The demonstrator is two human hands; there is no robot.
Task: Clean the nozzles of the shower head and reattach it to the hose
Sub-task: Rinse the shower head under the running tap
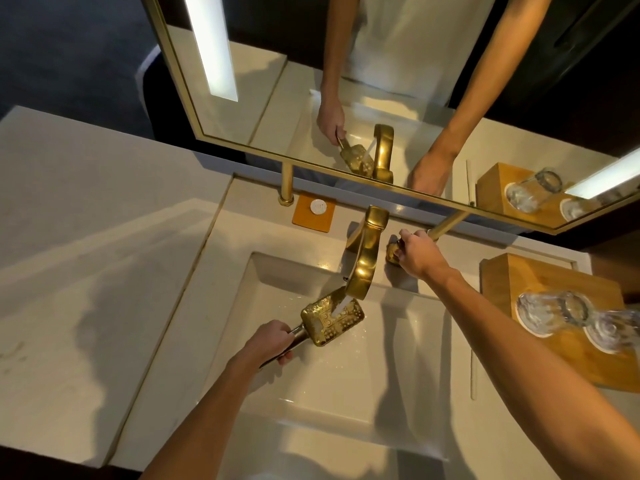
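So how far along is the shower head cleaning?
Done: the shower head is off its hose; no hose is in view. In hand: the left hand holds it by the handle under running water from the gold faucet, nozzle face up, over the sink, while the right hand grips the tap handle. Left: finishing the rinse and reattaching it.

— Background items, upper frame?
— Gold-framed mirror (194, 98) with lit strip, on two gold posts. Orange coaster (313, 212) bearing a white round cap, centre.
— Right side?
— Wooden tray (512, 275) holding two upturned glasses (550, 311) on white discs.
— Lower frame?
— Pale countertop (86, 237), rectangular white basin (398, 375), gold tap (365, 258) running water.
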